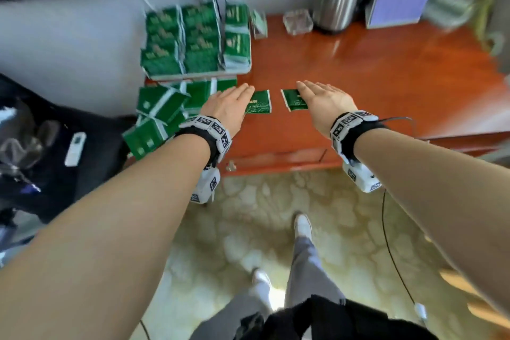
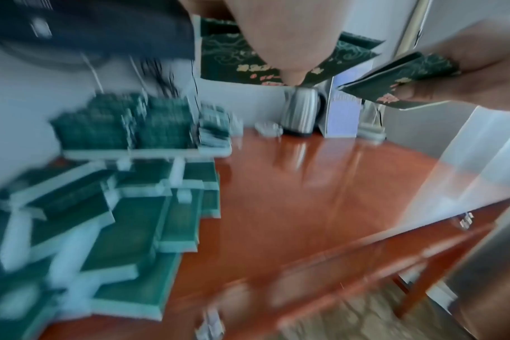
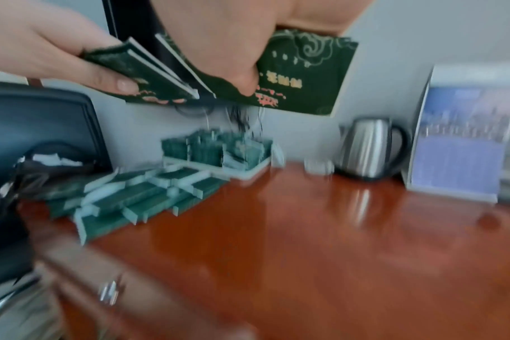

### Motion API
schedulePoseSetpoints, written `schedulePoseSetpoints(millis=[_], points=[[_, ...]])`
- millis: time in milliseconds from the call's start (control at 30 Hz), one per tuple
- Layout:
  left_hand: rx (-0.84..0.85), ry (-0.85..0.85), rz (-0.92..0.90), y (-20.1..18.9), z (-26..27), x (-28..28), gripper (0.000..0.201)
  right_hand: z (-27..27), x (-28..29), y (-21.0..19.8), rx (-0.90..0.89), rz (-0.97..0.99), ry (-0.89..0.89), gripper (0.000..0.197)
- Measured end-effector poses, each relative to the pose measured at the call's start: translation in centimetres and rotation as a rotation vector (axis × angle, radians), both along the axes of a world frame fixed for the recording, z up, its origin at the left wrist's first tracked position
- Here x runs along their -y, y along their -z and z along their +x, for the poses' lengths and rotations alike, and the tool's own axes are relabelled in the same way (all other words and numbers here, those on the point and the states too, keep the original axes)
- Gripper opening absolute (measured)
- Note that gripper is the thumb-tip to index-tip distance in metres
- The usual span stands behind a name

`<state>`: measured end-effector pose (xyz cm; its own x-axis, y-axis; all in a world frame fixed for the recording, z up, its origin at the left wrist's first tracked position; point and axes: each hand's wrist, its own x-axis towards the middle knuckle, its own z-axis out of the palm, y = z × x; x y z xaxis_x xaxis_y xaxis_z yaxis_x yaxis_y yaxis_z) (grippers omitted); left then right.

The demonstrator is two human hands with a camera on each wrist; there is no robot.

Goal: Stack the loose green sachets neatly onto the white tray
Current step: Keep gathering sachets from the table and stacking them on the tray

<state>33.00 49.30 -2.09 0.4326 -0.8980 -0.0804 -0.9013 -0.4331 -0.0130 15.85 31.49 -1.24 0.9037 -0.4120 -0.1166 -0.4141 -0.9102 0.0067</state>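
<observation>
Green foil sachets with pale scroll printing are shown at the carrying stage: each hand holds a small batch above the glossy red-brown wooden table. The left hand is clamped on the left batch of sachets, its thumb pressed on the underside as the left wrist view shows. The right hand pinches the right batch of sachets, which fans slightly at its white edges in the right wrist view. From the head view both hands lie palm down, fingers extended over their batches, the two batches near each other but apart, over the middle of the table and just in front of the near edge of the tray.

The white rectangular tray sits at the far left corner of the table, against the wall, and already carries several upright rows of stacked sachets. A loose heap of green sachets lies at the near left edge of the table, between the tray and the table front, partly overhanging the edge.

Judged from this layout, the step in hand is transfer of gathered sachets to the tray. The next move would call for squaring each batch, or joining the two, then setting it down aligned with the existing rows. Much of the heap remains to be stacked. The wrist views are blurred, so sachet counts cannot be told.
</observation>
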Motion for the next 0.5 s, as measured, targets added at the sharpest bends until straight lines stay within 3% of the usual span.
schedulePoseSetpoints(millis=[267, 367, 500], points=[[0.344, -0.031, -0.186, -24.9, 5.9, -0.2, 0.067, 7.5, -2.2, -24.4, 0.338, -0.228, 0.000, 0.055], [0.416, 0.003, -0.221, -30.6, 7.3, -0.5, 0.059, 9.0, -2.7, -29.8, 0.407, -0.301, 0.000, 0.056], [0.472, 0.001, -0.263, -34.2, 8.9, -0.2, 0.056, 11.1, -2.0, -33.5, 0.469, -0.389, -0.022, 0.055]])
